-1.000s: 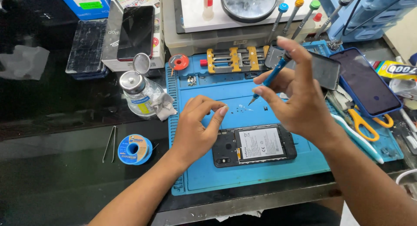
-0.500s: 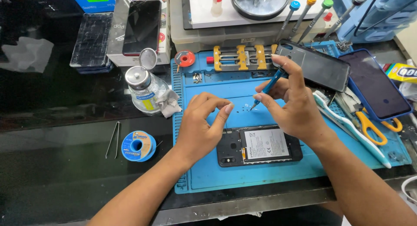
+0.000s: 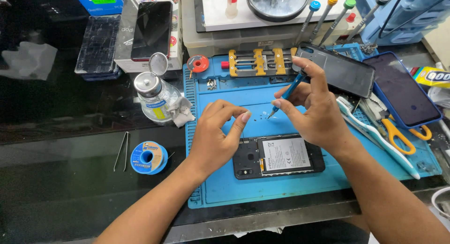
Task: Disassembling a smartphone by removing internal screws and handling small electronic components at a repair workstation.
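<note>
Right grip: the right hand (image 3: 318,115) is closed round a blue screwdriver (image 3: 287,94), thumb and two fingers pinching the shaft, tip pointing down to 7 o'clock just above the mat (image 3: 225,187).
Left grip: the left hand (image 3: 216,138) has thumb and forefinger curled nearly together over the mat; whether a screw sits between them is too small to tell.
Screws: tiny dark specks (image 3: 257,116) lie on the mat between the two hands, just at 9 o'clock of the driver tip.
Phone: an opened phone (image 3: 279,156), back off and battery showing, lies flat on the mat at 6 o'clock of both hands, touching neither.
Doing it well: I judge the work to be fine screw handling, so keep the driver near upright, steady the right wrist on the mat, and let the left fingertips guide the tip.
Risk: loose screws roll easily; keep them grouped, clear of the mat's edge.
Around, 12 o'clock: a yellow-jawed holder (image 3: 260,62); a back cover (image 3: 340,70) at 1 o'clock.
Around, 9 o'clock: a solvent bottle (image 3: 153,99); a solder spool (image 3: 148,157) and tweezers (image 3: 122,151) on the bench (image 3: 61,131).
Around, 3 o'clock: a toothbrush (image 3: 375,133), scissors (image 3: 401,136) and a second phone (image 3: 403,90).
</note>
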